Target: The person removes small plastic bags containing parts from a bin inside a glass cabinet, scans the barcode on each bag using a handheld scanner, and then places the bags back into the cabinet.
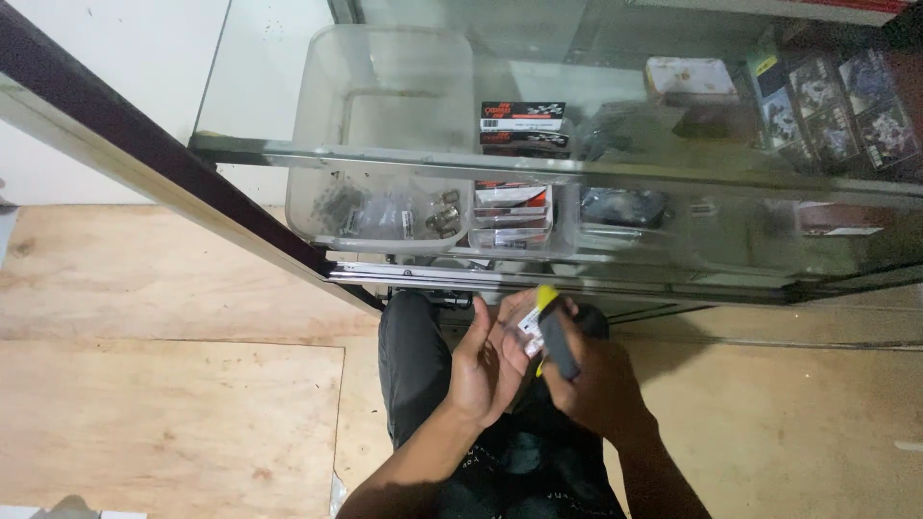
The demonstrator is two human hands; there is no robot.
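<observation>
My left hand (484,365) is held upright with fingers curled around a small white packet (530,325) pressed between both hands. My right hand (591,380) grips a black-handled tool with a yellow tip (555,334), its tip pointing up beside the packet. Both hands hover over my lap, just below the lower rail of a glass display cabinet (577,279). What the packet contains is hidden.
Inside the cabinet a clear plastic bin (317,144) holds small metal parts. Red, black and white boxes (522,120) are stacked beside it, with dark packaged items to the right. Plywood floor (173,404) spreads left and right of my dark trousers (413,356).
</observation>
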